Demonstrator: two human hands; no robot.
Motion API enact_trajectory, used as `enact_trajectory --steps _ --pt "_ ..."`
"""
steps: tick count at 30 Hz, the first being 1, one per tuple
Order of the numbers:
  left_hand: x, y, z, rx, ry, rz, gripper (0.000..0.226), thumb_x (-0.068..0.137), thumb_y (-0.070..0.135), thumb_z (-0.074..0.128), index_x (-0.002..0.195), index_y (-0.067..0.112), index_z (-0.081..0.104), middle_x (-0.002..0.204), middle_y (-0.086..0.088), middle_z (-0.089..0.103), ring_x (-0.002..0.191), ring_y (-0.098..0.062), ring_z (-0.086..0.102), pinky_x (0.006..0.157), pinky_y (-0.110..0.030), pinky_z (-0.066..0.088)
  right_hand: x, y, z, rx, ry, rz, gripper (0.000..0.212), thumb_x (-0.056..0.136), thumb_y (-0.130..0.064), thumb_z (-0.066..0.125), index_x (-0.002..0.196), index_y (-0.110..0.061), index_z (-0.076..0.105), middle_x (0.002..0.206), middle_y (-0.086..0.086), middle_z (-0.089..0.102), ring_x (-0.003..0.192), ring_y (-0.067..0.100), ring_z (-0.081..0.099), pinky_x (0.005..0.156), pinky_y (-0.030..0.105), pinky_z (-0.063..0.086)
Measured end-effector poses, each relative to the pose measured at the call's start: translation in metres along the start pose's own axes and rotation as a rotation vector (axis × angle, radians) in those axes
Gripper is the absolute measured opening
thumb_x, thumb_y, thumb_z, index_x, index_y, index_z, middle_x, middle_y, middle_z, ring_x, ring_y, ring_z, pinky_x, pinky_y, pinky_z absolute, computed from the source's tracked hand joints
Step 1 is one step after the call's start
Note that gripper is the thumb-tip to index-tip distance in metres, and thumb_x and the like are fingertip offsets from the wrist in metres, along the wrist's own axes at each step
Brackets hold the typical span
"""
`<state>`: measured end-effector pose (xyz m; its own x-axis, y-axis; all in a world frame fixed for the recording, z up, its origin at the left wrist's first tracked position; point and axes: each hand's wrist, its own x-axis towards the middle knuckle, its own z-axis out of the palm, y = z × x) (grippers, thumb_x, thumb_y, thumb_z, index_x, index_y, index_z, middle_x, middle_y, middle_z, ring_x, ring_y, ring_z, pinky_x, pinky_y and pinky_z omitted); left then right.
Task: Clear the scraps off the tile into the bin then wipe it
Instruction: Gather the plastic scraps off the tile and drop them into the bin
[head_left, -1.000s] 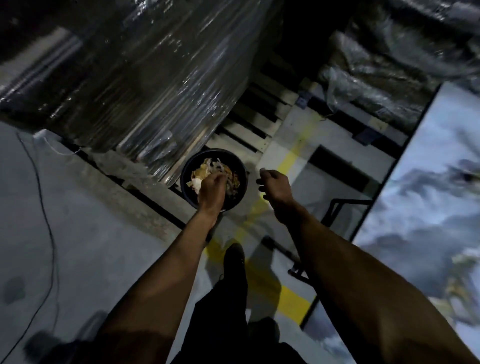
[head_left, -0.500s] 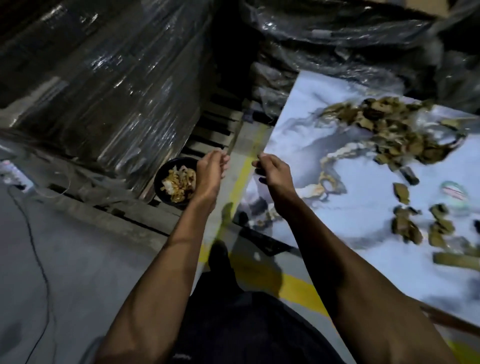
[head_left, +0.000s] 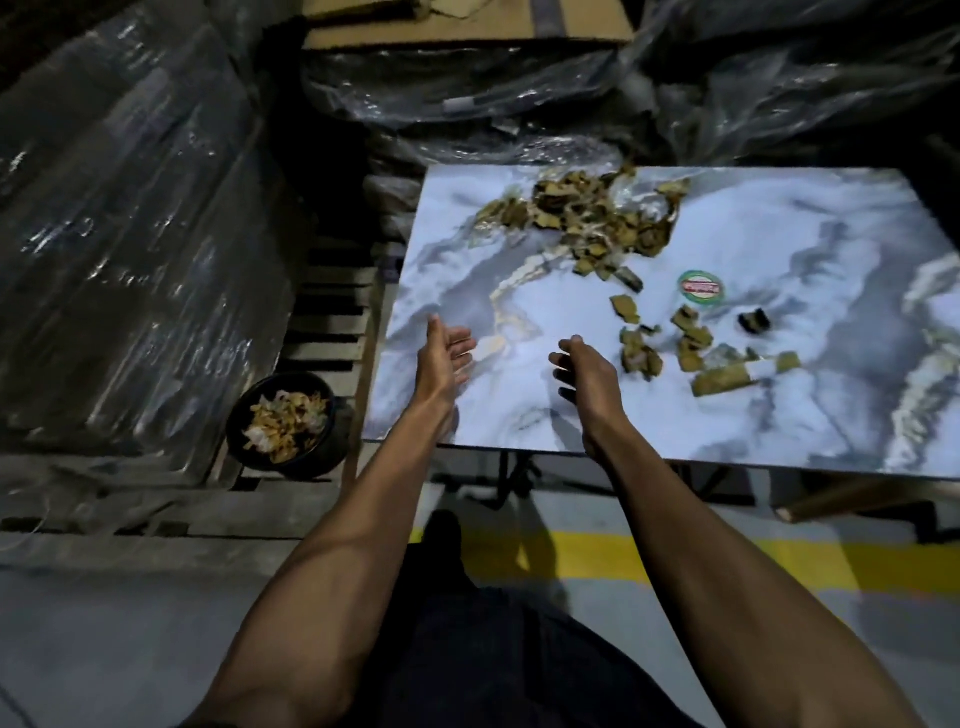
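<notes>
The left hand (head_left: 445, 349) is spread, palm turned inward, holding nothing; the right hand (head_left: 586, 370) hangs with fingers loosely curled, also empty. Both hover over the near-left part of the glossy white-and-grey marbled tile (head_left: 779, 415), apparently positioned to gather more. The brown cardboard-like scraps (head_left: 587, 218) lie heaped at the tile's far edge, with looser pieces right of the right hand. The round black bin (head_left: 332, 447), part-filled, stands on the floor left of the tile. Half a second earlier the hands were beside the bin; they are now over the tile.
</notes>
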<state>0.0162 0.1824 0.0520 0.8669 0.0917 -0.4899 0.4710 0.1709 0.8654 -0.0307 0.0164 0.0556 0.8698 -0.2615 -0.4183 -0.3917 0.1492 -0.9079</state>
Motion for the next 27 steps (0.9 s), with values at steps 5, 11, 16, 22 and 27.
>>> enact_trajectory --steps 5,11,16,22,27 --pt "0.017 -0.016 0.038 0.279 -0.097 0.136 0.062 0.100 0.055 0.031 0.150 0.018 0.031 0.158 -0.002 0.029 0.144 -0.021 0.029 0.117 -0.046 0.026 0.015 0.001 -0.050 -0.100 0.198 -0.118 0.038 0.103 -0.032 0.045 0.128 -0.006 0.056 0.129 0.012 0.054 0.120 0.025 0.051 0.098 0.036 0.042" --pt "0.065 -0.026 0.070 0.824 -0.165 0.392 0.067 0.093 0.061 0.032 0.150 0.024 0.029 0.161 0.001 0.019 0.149 -0.018 0.013 0.121 -0.043 0.013 0.045 0.006 -0.101 -0.345 0.502 -0.265 0.052 0.091 -0.040 0.062 0.135 -0.014 0.054 0.139 0.004 0.053 0.125 0.017 0.049 0.105 0.036 0.041" --pt "0.106 -0.024 0.091 1.066 -0.178 0.470 0.061 0.098 0.053 0.035 0.151 0.026 0.024 0.163 0.002 0.007 0.150 -0.018 0.001 0.121 -0.041 0.001 0.068 0.009 -0.142 -0.674 0.794 -0.203 0.069 0.080 -0.047 0.060 0.137 -0.010 0.051 0.151 0.015 0.039 0.141 0.030 0.032 0.114 0.042 0.026" --pt "0.155 -0.012 0.100 1.078 -0.160 0.449 0.076 0.083 0.060 0.029 0.149 0.023 0.029 0.162 -0.003 0.014 0.149 -0.023 0.010 0.120 -0.041 0.008 0.103 0.030 -0.141 -0.607 0.750 -0.084 0.077 0.084 -0.049 0.063 0.144 -0.008 0.039 0.151 0.017 0.037 0.142 0.033 0.029 0.117 0.048 0.024" --pt "0.180 0.001 0.104 0.972 -0.103 0.499 0.073 0.083 0.051 0.037 0.145 0.012 0.039 0.156 -0.012 0.030 0.146 -0.027 0.024 0.118 -0.038 0.017 0.135 0.025 -0.079 -0.784 0.677 -0.159 0.068 0.080 -0.056 0.046 0.132 -0.011 0.047 0.134 0.016 0.050 0.127 0.035 0.044 0.108 0.049 0.032"
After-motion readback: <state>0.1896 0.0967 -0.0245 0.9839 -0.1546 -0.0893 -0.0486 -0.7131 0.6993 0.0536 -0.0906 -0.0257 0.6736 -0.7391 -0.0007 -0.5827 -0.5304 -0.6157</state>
